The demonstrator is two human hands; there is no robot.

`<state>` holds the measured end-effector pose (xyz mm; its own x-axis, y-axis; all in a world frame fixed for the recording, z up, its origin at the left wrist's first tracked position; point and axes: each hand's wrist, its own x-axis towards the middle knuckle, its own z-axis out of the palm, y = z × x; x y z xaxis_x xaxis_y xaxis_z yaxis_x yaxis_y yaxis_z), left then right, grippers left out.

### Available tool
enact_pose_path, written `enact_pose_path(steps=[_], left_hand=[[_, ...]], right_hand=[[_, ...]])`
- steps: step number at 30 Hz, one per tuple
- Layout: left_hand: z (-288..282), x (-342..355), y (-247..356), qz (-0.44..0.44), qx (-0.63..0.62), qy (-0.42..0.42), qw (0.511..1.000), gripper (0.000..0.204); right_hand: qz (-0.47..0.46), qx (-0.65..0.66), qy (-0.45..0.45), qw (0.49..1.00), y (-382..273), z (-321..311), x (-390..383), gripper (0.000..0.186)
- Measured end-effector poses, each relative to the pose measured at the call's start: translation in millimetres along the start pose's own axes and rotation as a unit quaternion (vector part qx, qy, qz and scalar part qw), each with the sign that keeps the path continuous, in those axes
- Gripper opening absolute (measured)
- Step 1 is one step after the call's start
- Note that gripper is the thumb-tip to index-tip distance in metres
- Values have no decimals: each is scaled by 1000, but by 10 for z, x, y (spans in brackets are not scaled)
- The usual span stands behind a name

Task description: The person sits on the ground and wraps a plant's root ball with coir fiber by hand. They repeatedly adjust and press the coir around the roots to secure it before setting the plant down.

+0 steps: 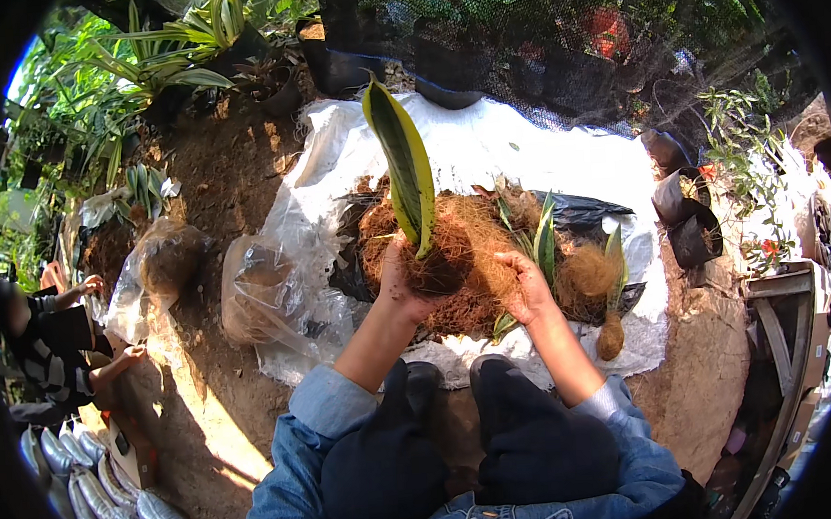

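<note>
My left hand (404, 286) is closed around the brown root ball (441, 261) of a snake plant. The plant's single broad leaf (405, 171), dark green with yellow edges, stands nearly upright above it. Beside it, my right hand (528, 289) has its fingers curled on a tuft of loose coconut fibre (488, 265). Beneath both hands lies a heap of reddish-brown coir (465, 315), spread on a white woven sheet (570, 162). Right of the heap are more snake plant leaves (545, 239), a round fibre ball (589, 270) and a smaller one (610, 338).
Clear plastic bags with brown lumps (257, 279) sit left of the sheet. A person (58, 339) works at the far left, near silvery packs (99, 497). Black pots (691, 222) and a wooden frame (781, 334) stand right. Dark netting (555, 55) hangs at the back.
</note>
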<state>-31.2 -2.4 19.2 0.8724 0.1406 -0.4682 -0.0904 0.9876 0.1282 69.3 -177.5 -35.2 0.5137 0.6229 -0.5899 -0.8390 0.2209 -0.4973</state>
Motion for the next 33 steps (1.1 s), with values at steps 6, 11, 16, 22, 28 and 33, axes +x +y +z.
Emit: enact_pose_path(steps=[6,11,16,22,28,33], left_hand=[[40,16,38,14,8,27,999,47],[89,71,-18,40,18,65,997,41],[142,120,-62,67,36,33,997,39],[195,37,-54,48,16,59,997,37],[163,41,-49,50,42,19,998,35],[171,69,-51,18,87,-17,996,37]], right_hand=[[-4,9,-30,1000,-159,-42,53,22],[-138,-127,65,980,-118,315,-171,42],[-228,-124,-276,925,-232,653,-402,82],[-225,-419,-287,832,-532,615,-329,81],[-333,-583,-242,700,-647,617,-267,62],[-375,-572,-323,654,-608,689,-51,90]])
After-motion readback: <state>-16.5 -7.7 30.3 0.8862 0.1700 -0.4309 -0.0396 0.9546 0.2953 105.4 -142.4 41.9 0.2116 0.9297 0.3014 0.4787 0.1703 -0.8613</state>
